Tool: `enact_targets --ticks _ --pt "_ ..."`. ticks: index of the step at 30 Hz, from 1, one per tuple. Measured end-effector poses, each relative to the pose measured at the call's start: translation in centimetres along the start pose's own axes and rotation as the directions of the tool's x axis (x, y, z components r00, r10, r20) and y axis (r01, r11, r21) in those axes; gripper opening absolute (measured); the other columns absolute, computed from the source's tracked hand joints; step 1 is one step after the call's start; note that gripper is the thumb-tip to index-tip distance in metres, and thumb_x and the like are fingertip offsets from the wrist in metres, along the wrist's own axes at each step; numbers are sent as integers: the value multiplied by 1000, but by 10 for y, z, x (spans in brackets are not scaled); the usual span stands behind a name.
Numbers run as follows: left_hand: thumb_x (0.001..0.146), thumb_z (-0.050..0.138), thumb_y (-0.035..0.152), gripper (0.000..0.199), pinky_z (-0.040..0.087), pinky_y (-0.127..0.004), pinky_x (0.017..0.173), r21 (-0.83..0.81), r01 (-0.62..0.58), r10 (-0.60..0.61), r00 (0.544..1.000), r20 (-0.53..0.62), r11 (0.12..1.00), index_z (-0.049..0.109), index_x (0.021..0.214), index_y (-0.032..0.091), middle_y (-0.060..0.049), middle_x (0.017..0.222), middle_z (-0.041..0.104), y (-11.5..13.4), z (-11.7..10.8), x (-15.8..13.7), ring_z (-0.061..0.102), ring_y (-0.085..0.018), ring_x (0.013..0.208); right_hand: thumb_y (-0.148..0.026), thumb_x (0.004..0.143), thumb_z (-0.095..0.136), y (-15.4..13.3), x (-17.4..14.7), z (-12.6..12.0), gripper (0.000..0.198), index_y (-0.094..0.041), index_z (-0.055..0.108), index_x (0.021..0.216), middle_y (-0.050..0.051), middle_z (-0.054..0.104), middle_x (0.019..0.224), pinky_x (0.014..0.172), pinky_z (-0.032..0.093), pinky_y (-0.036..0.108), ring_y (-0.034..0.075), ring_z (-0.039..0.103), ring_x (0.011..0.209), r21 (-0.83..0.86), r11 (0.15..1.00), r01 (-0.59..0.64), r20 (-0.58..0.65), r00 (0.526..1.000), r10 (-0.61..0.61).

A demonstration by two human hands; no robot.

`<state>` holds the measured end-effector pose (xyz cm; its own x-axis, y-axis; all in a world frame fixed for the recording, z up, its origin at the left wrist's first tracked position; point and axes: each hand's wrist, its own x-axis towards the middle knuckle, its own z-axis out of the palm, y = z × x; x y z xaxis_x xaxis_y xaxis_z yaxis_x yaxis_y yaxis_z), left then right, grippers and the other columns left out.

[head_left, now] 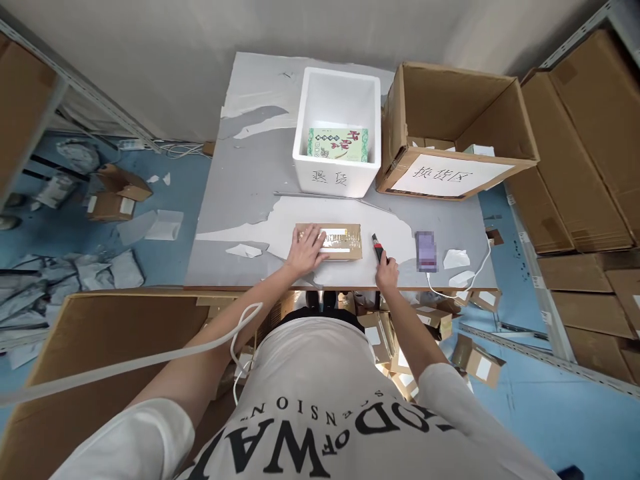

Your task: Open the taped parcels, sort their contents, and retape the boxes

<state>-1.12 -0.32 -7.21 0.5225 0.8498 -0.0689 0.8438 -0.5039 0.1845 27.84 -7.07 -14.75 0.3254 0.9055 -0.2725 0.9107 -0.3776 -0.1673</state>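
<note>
A small brown cardboard box [349, 248], with a white label and shiny tape on top, lies near the front edge of the table. My left hand [306, 252] rests on its left end, fingers spread flat over the top. To the right of the box, my right hand [387, 272] is wrapped round a red and black utility knife [377, 247]. The knife's front end points away from me and stays apart from the box. My fingers hide the rear of its handle.
Behind the box stand a white foam box [337, 179] holding a green printed packet [338, 144], and a large open carton [457, 175]. A phone [427, 252] on a white cable lies at right on the torn-surfaced table [235, 167]. Stacked cartons [580, 290] flank the right side.
</note>
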Motion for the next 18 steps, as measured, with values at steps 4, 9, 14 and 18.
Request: enact_targets --ticks 4,9,14,18 --pt "94 34 53 70 8 -55 118 -22 -38 38 999 10 999 28 150 12 -17 159 20 16 11 -31 13 -32 148 -21 90 29 3 1 29 60 -14 32 149 24 47 122 88 44 53 35 48 112 60 998 14 -26 1000 -12" --pt "91 43 51 74 13 -52 118 -46 10 -9 1000 18 999 27 150 9 -19 158 22 21 23 -48 13 -34 148 -29 92 30 -4 5 10 59 -10 30 148 27 38 136 98 36 60 39 38 126 77 992 104 -167 982 -90" --pt "85 48 58 84 13 -50 118 -86 1 0 1000 4 996 29 149 7 -19 156 26 17 27 -44 16 -34 147 -41 96 32 -67 31 -58 61 -13 27 149 21 35 145 108 32 49 32 31 135 11 805 593 -230 785 -575" --pt "82 50 62 89 13 -48 119 -93 -26 26 1000 -1 995 30 149 7 -19 156 26 13 29 -43 18 -34 147 -41 94 43 -123 45 -81 55 -20 37 144 17 35 150 109 27 52 33 34 134 -172 533 829 74 550 -832"
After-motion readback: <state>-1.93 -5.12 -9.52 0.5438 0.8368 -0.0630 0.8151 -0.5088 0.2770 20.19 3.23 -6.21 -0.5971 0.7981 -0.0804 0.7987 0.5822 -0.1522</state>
